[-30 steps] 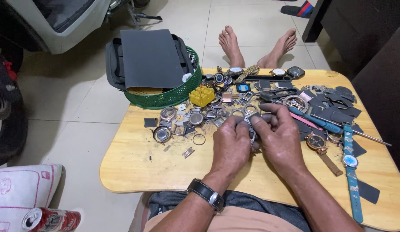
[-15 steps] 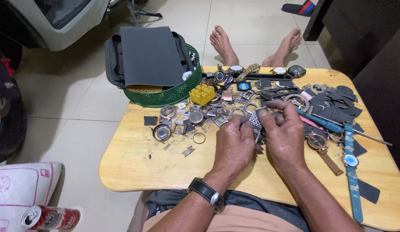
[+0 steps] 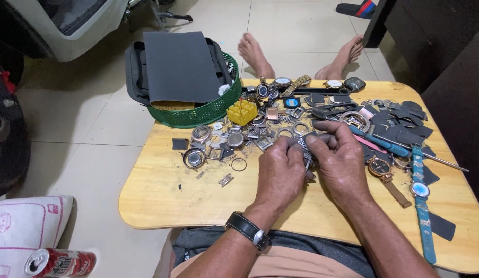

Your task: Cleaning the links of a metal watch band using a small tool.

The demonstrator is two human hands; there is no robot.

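- Pale floor tiles surround a low wooden table [image 3: 162,206] that fills the middle and right of the frame, strewn with watch parts.
- At the frame's centre, the left hand [image 3: 280,172] and right hand [image 3: 340,157] meet, both pinched shut on a small metal watch band piece [image 3: 305,145] held just above the tabletop.
- Doing this well seems to call for steady fingertips, the piece kept low over the wood so a dropped pin stays on the table.
- Just left of the hands lie round watch cases [image 3: 194,158], a loose ring [image 3: 239,164] and a yellow block [image 3: 242,111].
- To the right sit a blue-handled tool [image 3: 383,145], dark scraps, a rose-coloured watch [image 3: 379,167] and a blue-strapped watch [image 3: 419,188].
- Upper left, a green basket [image 3: 198,114] overhangs the table edge; it holds a black case with a dark sheet [image 3: 180,64] on top, and small parts show at its right rim.
- Bare feet [image 3: 255,54] rest beyond the table; a red can [image 3: 59,262] lies at lower left.
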